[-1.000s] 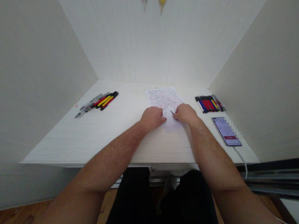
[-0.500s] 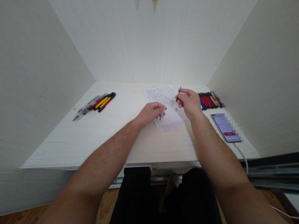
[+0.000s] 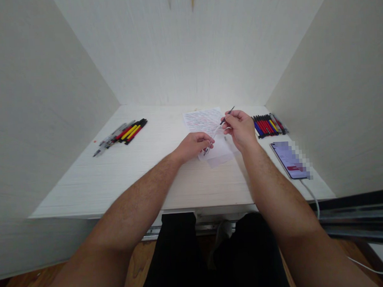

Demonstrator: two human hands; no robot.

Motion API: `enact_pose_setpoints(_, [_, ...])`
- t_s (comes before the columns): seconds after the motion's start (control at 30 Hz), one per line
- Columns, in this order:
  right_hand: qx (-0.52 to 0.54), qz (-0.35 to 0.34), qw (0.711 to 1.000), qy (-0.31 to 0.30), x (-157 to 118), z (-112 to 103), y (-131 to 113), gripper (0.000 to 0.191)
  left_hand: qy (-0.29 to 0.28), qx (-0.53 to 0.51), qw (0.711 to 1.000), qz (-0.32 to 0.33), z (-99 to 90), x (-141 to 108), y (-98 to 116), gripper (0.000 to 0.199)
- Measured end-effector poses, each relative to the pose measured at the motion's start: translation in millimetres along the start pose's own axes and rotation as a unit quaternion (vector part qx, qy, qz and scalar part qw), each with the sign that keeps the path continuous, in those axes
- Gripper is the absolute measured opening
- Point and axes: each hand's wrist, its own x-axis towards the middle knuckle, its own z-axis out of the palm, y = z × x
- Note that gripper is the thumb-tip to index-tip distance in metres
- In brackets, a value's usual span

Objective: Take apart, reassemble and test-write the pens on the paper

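Observation:
My left hand [image 3: 193, 147] pinches a clear pen barrel [image 3: 206, 151], its dark end pointing down toward me. Thumb and fingers of my right hand [image 3: 242, 129] are closed on a thin pen refill [image 3: 227, 115] with a dark upper part and a fine tip pointing up and right. Its pale tube slants down to the top of the barrel; whether it has entered the barrel I cannot tell. Both hands are above a sheet of paper [image 3: 201, 119] covered in coloured pen strokes.
On the left of the white table [image 3: 142, 171] lies a pile of clear, red, yellow and black pens [image 3: 123, 136]. A row of pens [image 3: 268, 125] sits at the right wall. Nearer me is a phone [image 3: 289, 160] with a white cable [image 3: 311, 193]. Walls enclose three sides.
My right hand has tilted the refill, and its pale tube now lines up with the barrel's upper end. My left hand has stayed nearly in place. The view has shifted slightly.

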Motion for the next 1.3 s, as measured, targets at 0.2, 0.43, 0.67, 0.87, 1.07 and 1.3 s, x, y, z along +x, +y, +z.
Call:
enact_pose_setpoints(0.2, [-0.030, -0.005, 0.999, -0.018, -2, -1, 0, 0.025, 0.000, 0.000, 1.000, -0.004, -1.0, -1, 2, 0.024])
enact_pose_setpoints(0.43, [-0.022, 0.025, 0.995, -0.098, -6, -2, 1, 0.028, 0.003, -0.017, 1.000, 0.006, -1.0, -2, 6, 0.025])
enact_pose_setpoints(0.67, [-0.007, 0.031, 0.995, -0.092, -5, -2, 1, 0.029, 0.000, -0.005, 1.000, -0.004, -1.7, -4, 7, 0.020])
enact_pose_setpoints(0.87, [-0.003, 0.019, 0.994, -0.104, -3, -1, 10, 0.030, -0.006, -0.005, 1.000, 0.013, -2.6, -4, 5, 0.017])
enact_pose_setpoints(1.07, [-0.050, 0.013, 0.993, -0.110, -1, -5, 8, 0.030, 0.011, -0.017, 1.000, 0.000, -1.1, -3, 7, 0.018])
enact_pose_setpoints(1.3, [-0.437, -0.040, 0.898, 0.029, 15, -27, 15, 0.018, 0.072, -0.018, 0.997, -0.005, -2.9, 0, 4, 0.012])
